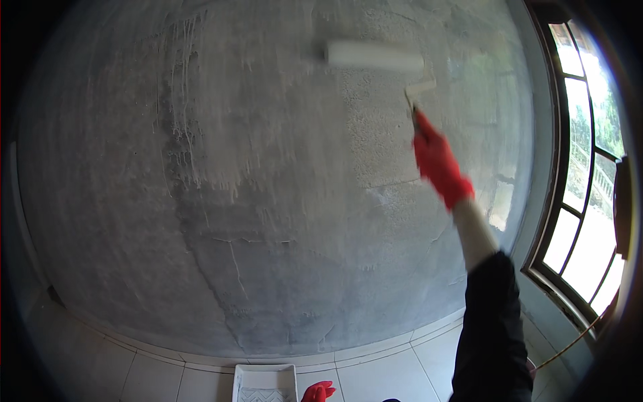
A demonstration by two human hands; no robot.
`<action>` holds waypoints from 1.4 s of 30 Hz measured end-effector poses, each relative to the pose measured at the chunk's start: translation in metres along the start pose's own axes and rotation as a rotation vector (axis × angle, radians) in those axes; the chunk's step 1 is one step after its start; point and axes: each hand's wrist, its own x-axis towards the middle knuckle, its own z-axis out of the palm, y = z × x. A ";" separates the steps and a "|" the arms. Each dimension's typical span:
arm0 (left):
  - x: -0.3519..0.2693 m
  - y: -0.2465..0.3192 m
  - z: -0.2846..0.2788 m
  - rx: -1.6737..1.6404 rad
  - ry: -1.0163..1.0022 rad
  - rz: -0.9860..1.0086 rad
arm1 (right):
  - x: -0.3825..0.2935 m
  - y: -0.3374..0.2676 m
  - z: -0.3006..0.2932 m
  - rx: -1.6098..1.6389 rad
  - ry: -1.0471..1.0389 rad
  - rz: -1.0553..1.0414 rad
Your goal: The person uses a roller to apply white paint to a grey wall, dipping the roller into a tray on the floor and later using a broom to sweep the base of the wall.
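Note:
My right hand (438,161), in a red glove, grips the handle of a paint roller (376,55). The white roller sleeve lies roughly level against the upper part of a grey wall (271,166) and looks blurred. A bent wire frame joins it to the handle. Low in the view is my left hand (318,392), also red-gloved and cut off by the bottom edge. Its fingers are partly spread and nothing shows in them. Just left of it, a white paint tray (265,378) with a ridged bottom stands on the floor.
Drips, cracks and a rough patch mark the wall. White floor tiles (382,374) meet it along a tiled skirting (371,348). A dark-framed window (577,176) fills the right side. Below it runs a thin yellowish rod or cord (567,347).

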 end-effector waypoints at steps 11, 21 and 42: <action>-0.014 0.019 -0.017 0.099 -0.022 0.059 | -0.033 0.032 0.044 -0.106 0.069 -0.100; -0.045 0.021 -0.033 0.209 0.092 -0.076 | -0.489 0.179 0.074 -0.179 -0.358 0.688; -0.055 0.019 -0.046 0.201 0.145 -0.047 | -0.490 0.156 0.101 -0.101 -0.303 0.459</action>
